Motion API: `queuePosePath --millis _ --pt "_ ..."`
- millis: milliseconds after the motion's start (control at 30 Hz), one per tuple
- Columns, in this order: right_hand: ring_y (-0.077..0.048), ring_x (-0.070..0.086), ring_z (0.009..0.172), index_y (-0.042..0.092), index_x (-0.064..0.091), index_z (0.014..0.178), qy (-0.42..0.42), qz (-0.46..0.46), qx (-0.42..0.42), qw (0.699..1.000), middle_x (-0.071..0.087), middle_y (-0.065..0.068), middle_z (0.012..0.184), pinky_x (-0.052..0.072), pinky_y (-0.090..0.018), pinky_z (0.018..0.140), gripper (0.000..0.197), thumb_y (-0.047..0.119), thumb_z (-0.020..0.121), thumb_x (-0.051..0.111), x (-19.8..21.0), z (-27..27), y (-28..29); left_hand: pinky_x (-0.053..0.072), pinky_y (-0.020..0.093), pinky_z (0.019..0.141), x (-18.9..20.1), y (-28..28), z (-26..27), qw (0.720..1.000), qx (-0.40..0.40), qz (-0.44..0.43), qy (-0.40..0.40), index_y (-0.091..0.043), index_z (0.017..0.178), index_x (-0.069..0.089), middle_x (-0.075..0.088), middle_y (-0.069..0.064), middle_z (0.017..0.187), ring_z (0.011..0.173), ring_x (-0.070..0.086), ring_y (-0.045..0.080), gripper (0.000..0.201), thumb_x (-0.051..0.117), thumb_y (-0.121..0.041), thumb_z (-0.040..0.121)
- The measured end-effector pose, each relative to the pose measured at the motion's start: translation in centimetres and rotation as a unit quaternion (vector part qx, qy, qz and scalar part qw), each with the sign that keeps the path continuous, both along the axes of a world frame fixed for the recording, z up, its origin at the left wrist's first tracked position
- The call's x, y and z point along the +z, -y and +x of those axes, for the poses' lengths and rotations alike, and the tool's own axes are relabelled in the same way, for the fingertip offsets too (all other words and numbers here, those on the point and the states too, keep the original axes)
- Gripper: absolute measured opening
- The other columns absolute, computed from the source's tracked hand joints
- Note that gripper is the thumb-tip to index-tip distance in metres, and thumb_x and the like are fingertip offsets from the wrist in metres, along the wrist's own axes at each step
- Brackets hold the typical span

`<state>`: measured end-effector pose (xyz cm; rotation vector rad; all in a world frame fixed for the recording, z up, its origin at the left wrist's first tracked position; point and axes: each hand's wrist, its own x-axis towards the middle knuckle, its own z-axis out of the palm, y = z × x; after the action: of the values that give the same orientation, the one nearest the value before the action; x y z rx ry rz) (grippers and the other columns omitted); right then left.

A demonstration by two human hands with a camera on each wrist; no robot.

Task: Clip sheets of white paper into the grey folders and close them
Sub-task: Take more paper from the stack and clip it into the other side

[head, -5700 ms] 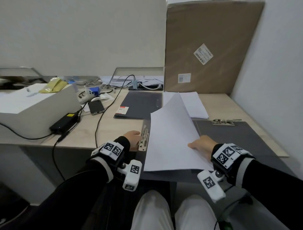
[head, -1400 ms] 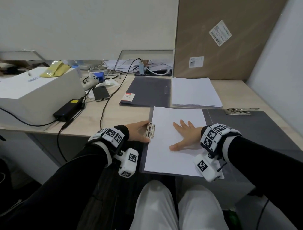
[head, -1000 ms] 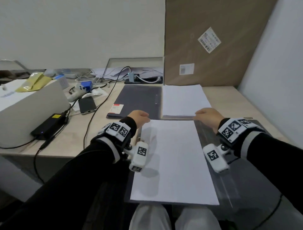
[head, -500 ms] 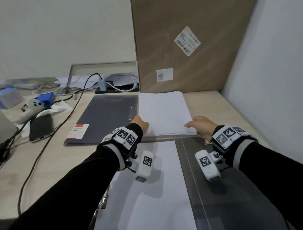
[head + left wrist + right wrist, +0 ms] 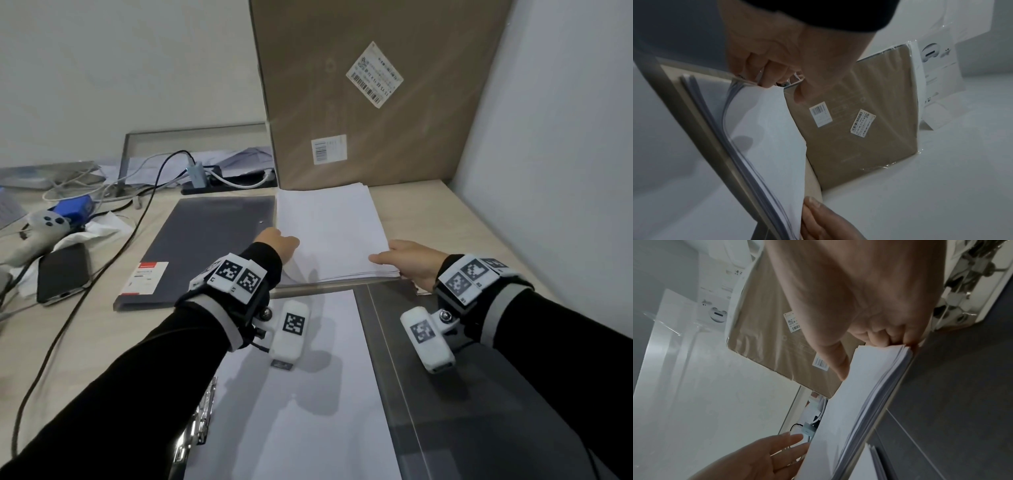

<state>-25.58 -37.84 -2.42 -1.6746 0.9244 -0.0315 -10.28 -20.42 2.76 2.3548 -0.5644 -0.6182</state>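
A stack of white paper (image 5: 329, 229) lies at the back of the desk. My left hand (image 5: 287, 244) is at its near left corner; in the left wrist view its curled fingers (image 5: 766, 76) and thumb pinch the lifted top sheets (image 5: 768, 129). My right hand (image 5: 383, 263) grips the near right corner, with the thumb (image 5: 839, 368) on top and the fingers curled under the stack's (image 5: 859, 394) edge. Closer to me an open grey folder (image 5: 479, 394) holds one white sheet (image 5: 298, 394) beside its metal clip (image 5: 197, 428).
A closed grey folder (image 5: 209, 246) lies left of the stack. A large cardboard box (image 5: 376, 102) leans on the wall right behind the stack. A phone (image 5: 63, 270), a controller (image 5: 44, 222) and cables (image 5: 113, 253) lie at the left. A wall bounds the desk's right side.
Both hands left the sheet in the open folder and reached forward to the stack's near corners. The view has moved closer. The left hand has lifted the top sheets at its corner.
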Motion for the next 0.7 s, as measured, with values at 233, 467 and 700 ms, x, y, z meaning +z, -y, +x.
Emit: queuePosePath --millis 233,467,700 --pt "-0.019 0.035 0.139 0.016 0.024 0.149 -0.034 -0.044 0.045 0.997 0.036 0.004 0.152 0.029 -0.038 0.116 0.129 0.071 0.041 0.067 -1.3 0.6 1.2 0.05 0.036 0.095 -0.7 0.6 1.2 0.998 0.036 -0.03 -0.034 0.005 0.126 0.054 0.057 0.025 0.129 0.116 0.058 0.038 0.045 0.051 -0.022 0.09" --pt "-0.02 0.036 0.139 0.021 0.025 0.149 -0.063 -0.071 0.062 0.994 0.035 0.006 0.153 0.03 -0.039 0.114 0.124 0.079 0.045 0.058 -3.1 1.4 2.6 0.049 0.035 0.093 -0.4 1.4 1.5 0.996 0.062 0.003 -0.066 0.006 0.133 0.046 0.05 0.022 0.138 0.126 0.052 0.036 0.048 0.052 -0.019 0.093" --pt "-0.022 0.053 0.101 0.0 0.041 0.138 -0.038 -0.106 -0.016 0.993 0.055 -0.004 0.114 0.042 -0.027 0.079 0.069 0.042 0.086 0.056 0.9 0.5 -1.0 0.036 0.031 0.107 -0.6 1.1 1.5 0.995 -0.024 0.05 0.086 -0.001 0.132 0.05 0.05 0.014 0.14 0.131 0.047 0.029 0.038 0.037 -0.011 0.097"
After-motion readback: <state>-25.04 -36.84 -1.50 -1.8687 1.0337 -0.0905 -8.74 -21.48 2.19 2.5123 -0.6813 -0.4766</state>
